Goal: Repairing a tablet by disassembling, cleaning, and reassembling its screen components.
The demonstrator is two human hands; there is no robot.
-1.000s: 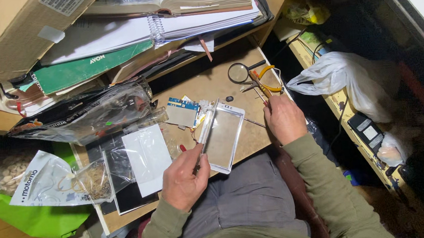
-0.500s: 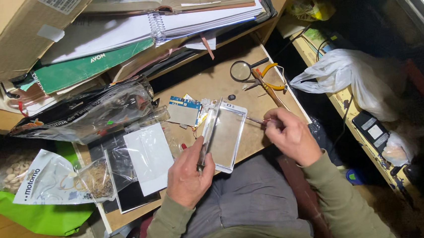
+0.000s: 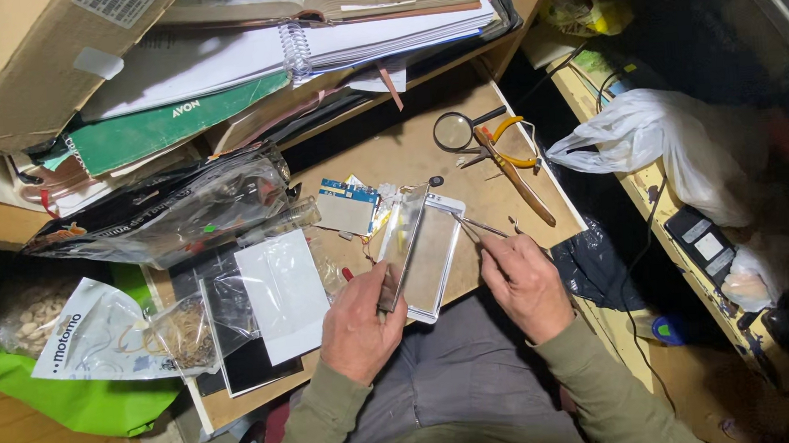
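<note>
Left hand [image 3: 362,321]: fingers closed round the near end of a lifted glass panel [image 3: 402,242], tilted up on its long edge.
Right hand [image 3: 526,282]: pinching slim tweezers [image 3: 478,227], tips at the far corner of the white phone frame [image 3: 434,263] (just beside the panel).
Beyond the grip: circuit board [image 3: 347,208], magnifier [image 3: 454,131], pliers [image 3: 512,156].
Room: bare desk [image 3: 399,152] past the frame; clutter crowds the left hand's outer side.
</note>
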